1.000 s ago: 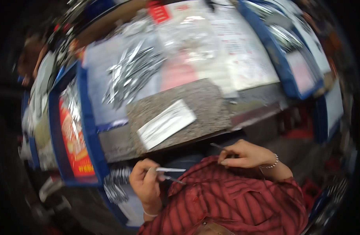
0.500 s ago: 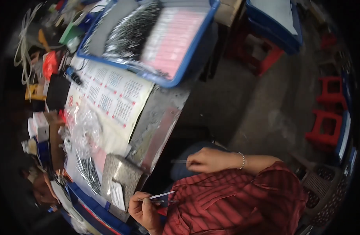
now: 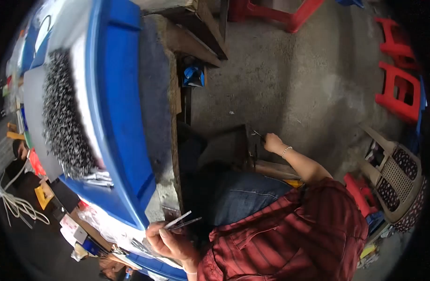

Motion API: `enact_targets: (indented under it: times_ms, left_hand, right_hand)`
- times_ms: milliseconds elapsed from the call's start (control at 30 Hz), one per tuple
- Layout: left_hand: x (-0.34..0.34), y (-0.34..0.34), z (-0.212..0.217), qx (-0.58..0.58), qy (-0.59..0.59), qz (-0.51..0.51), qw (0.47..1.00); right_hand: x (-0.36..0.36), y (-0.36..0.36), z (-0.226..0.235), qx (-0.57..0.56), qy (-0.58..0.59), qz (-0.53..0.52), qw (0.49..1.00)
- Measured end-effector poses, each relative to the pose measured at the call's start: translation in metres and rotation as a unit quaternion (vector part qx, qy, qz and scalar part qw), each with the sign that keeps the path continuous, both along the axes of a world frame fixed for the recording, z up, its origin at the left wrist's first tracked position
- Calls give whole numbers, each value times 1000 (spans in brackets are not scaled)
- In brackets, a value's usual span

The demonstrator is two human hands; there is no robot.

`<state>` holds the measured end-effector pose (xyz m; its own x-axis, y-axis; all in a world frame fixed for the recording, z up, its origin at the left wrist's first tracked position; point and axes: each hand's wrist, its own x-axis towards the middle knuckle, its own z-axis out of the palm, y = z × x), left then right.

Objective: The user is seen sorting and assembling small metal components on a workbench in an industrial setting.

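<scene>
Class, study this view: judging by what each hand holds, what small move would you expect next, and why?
Probably the right hand, stretched out low with a thin metal piece, swings back to the left hand, which grips slim metal strips beside the blue tray.

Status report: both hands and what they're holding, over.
Left hand pinching thin metal rods by blue tray. Right hand low over floor, thin piece at fingers.

Workshop: parts-filled blue tray (image 3: pixel 113 107), concrete floor (image 3: pixel 290 84)

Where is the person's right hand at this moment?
In the head view, the right hand is right of centre, stretched out over the concrete floor, pinching a thin metal piece.
</scene>
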<state>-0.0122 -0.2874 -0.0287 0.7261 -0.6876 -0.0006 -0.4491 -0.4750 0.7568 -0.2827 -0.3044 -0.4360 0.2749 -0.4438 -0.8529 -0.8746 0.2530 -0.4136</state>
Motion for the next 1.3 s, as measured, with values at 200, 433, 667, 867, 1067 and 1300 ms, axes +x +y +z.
enact_targets:
  times_ms: [200, 433, 667, 867, 1067, 1300]
  left_hand:
    - [3, 5, -11, 16, -100, -10, 995]
    - [4, 4, -7, -97, 164, 123, 974]
    - [15, 7, -7, -158, 208, -6, 965]
    - [15, 11, 2, -190, 290, 19, 938]
    - [27, 42, 3, -158, 323, 35, 932]
    - [20, 48, -15, -144, 226, -24, 963]
  right_hand:
    - [20, 11, -32, -17, -38, -10, 999]
    - [46, 12, -57, -154, -145, -16, 977]
    - [62, 9, -29, -117, -124, 120, 978]
    - [44, 13, -50, -50, -161, 94, 981]
    - [36, 36, -65, -161, -12, 217, 963]
    - [34, 22, 21, 4, 91, 240, 966]
